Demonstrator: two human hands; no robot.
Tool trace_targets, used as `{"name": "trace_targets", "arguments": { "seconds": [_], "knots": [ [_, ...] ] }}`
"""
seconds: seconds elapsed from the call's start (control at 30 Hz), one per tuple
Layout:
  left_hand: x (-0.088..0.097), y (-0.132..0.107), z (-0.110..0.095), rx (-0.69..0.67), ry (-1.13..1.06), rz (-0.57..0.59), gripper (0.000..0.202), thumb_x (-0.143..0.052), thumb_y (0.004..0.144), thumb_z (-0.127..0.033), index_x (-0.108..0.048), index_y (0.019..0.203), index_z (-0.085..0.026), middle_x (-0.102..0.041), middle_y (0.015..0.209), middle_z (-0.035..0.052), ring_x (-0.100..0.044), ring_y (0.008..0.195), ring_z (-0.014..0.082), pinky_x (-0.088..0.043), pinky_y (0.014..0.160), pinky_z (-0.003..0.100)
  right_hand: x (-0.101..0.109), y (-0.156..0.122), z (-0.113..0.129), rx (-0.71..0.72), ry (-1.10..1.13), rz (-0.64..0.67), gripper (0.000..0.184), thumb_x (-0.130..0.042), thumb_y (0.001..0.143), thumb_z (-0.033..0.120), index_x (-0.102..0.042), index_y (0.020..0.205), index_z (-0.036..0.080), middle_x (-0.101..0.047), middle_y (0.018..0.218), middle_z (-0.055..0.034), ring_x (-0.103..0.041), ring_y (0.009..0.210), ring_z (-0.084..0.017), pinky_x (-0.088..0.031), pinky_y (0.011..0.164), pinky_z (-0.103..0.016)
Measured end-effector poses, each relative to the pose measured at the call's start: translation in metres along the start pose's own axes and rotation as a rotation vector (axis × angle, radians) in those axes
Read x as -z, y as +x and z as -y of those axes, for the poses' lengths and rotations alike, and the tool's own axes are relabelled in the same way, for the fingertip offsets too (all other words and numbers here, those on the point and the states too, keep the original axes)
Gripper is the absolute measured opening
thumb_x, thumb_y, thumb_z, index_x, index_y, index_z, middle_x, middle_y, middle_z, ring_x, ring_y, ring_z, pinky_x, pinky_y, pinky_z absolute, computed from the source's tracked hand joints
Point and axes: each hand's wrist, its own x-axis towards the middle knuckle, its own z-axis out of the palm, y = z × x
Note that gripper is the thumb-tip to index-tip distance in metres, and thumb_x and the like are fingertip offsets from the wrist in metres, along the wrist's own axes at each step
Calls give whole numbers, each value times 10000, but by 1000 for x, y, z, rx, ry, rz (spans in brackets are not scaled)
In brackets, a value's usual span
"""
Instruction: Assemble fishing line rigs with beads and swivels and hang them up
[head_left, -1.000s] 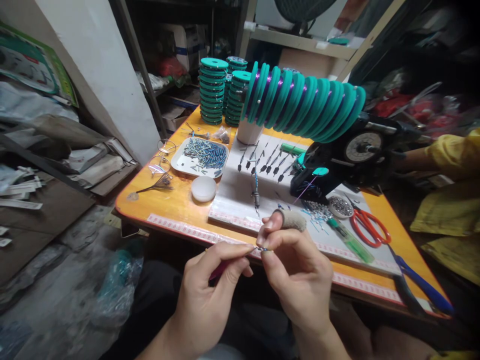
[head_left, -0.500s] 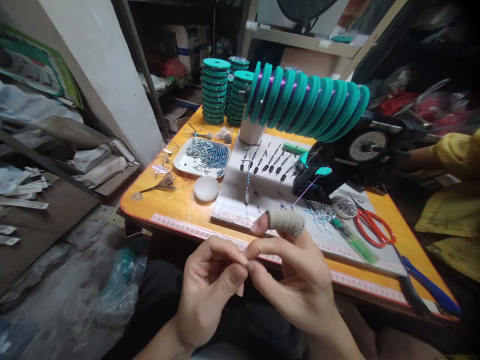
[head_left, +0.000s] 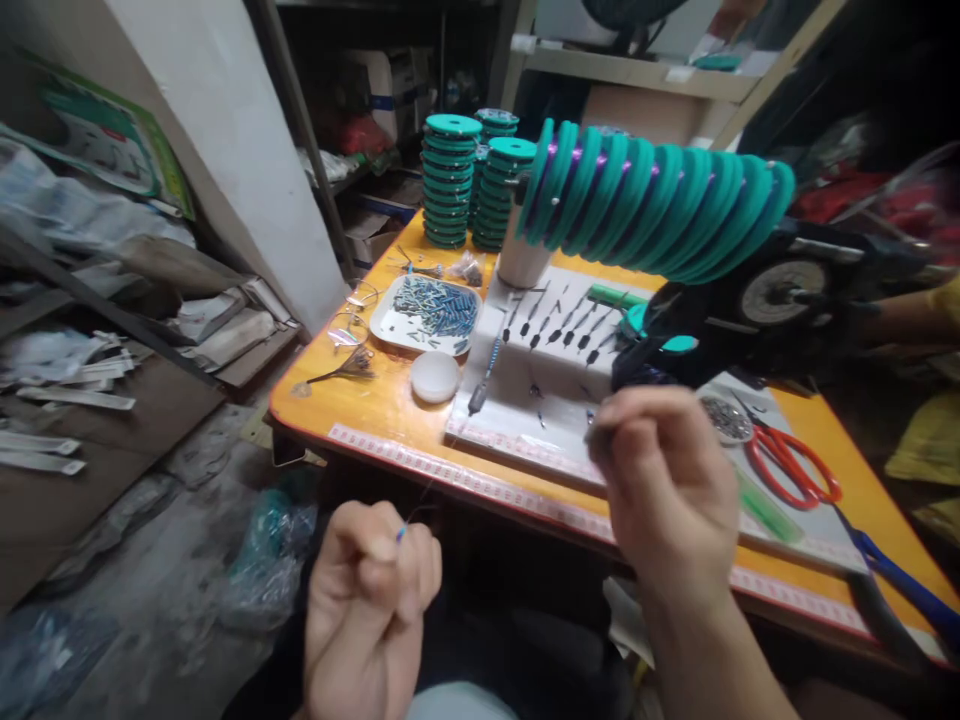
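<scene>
My left hand [head_left: 373,590] is closed in a pinch in front of the table edge. It holds a thin fishing line, with a small blue piece [head_left: 401,533] showing at the fingertips. The line runs up toward a grey cylindrical weight [head_left: 478,398] below a blue beaded stem on the white board [head_left: 480,425]. Over the board's front part, my right hand [head_left: 667,480] is raised, its thumb and fingers drawn together; a wrapped finger is partly hidden. Whatever lies between those fingertips cannot be made out. Behind it stands a black winder carrying a row of teal spools [head_left: 622,195].
A white tray of small blue pieces [head_left: 431,310] and a round white dish [head_left: 435,378] lie left of the board. Red-handled scissors [head_left: 795,465] and blue-handled pliers [head_left: 900,580] are at right. Teal spool stacks [head_left: 450,180] stand behind. A yellow sleeve [head_left: 926,430] shows far right.
My hands have parted: the left moved down and left with the line, the right up and right over the board. The weight has swung left and the view has shifted.
</scene>
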Motion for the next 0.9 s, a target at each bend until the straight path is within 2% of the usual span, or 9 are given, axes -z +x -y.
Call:
{"name": "trace_targets", "arguments": {
  "seconds": [0.03,0.1,0.2,0.3,0.37,0.43,0.53,0.7,0.9],
  "knots": [
    [0,1,-3,22,17,-42,117,-583,969,-324,-611,886,-246,-359,581,-60,-260,486,76,-324,503,208,-3,-4,2,35,-76,78,145,-548,977,154,-650,1031,244,-570,798,-1,-525,651,-111,-429,559,-235],
    [-1,2,-7,69,18,-121,114,-562,983,-338,-610,918,-259,-454,577,-59,-318,484,62,-350,507,170,-13,-12,9,155,-205,259,297,-561,931,84,-642,1160,255,-657,1017,-45,-639,909,-167,-530,774,-287],
    [-3,-1,-8,146,-12,-174,89,-585,973,-356,-600,951,-272,-550,591,-54,-378,498,52,-338,487,114,-33,-16,15,315,-224,531,525,-541,911,53,-515,1399,245,-561,1405,-99,-548,1299,-228,-491,1065,-369],
    [-4,-3,-8,198,-57,-160,97,-591,971,-364,-583,973,-268,-586,609,-56,-315,464,38,-264,434,83,-47,-12,14,319,-182,678,518,-508,952,83,-442,1459,169,-505,1482,-145,-503,1368,-216,-477,1104,-340],
    [-4,-3,-8,204,-63,-146,95,-581,978,-362,-567,978,-268,-599,620,-57,-298,457,33,-256,432,79,-50,-11,11,269,-194,656,420,-514,968,105,-511,1382,175,-598,1353,-136,-599,1242,-196,-537,1011,-303],
    [-4,-2,-7,209,-48,-134,87,-580,982,-354,-554,987,-271,-606,623,-57,-338,467,30,-274,449,73,-48,-12,9,227,-218,610,294,-544,965,125,-594,1242,211,-668,1123,-85,-674,1008,-168,-582,848,-262],
    [-4,0,-4,198,-16,-89,55,-571,992,-314,-541,1001,-269,-616,641,-55,-418,493,18,-306,477,56,-42,-14,7,217,-238,551,178,-594,947,132,-625,1095,226,-647,918,-31,-640,790,-132,-556,691,-219],
    [-6,1,3,160,51,-27,16,-547,1008,-259,-533,1004,-253,-630,676,-46,-524,563,16,-345,518,51,-33,-18,4,175,-223,518,153,-598,948,117,-617,1053,227,-645,872,-11,-599,737,-117,-522,669,-213],
    [-6,1,6,180,78,16,6,-514,1024,-247,-516,1027,-252,-629,694,-42,-555,598,18,-342,523,52,-29,-22,1,123,-161,464,167,-601,939,97,-629,1033,232,-656,902,-6,-628,800,-113,-514,706,-211]
  ]
}}
